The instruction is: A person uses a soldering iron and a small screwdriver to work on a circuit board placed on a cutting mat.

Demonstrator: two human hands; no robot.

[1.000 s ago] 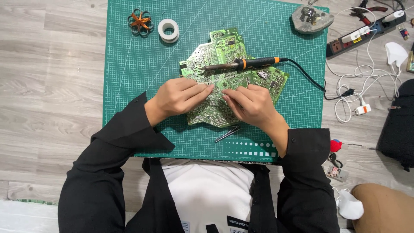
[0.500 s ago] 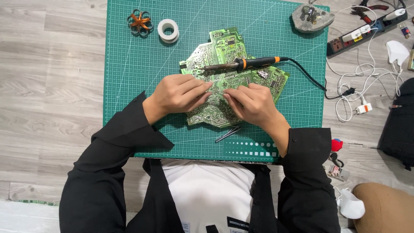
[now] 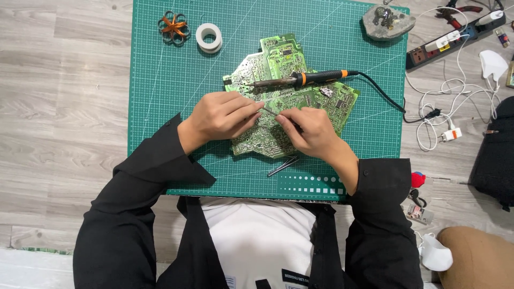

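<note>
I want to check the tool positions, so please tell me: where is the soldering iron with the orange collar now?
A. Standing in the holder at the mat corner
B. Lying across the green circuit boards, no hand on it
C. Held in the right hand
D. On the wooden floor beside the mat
B: the soldering iron lies across the circuit boards, while the left hand and right hand work below it with a thin metal tool between them.
</note>
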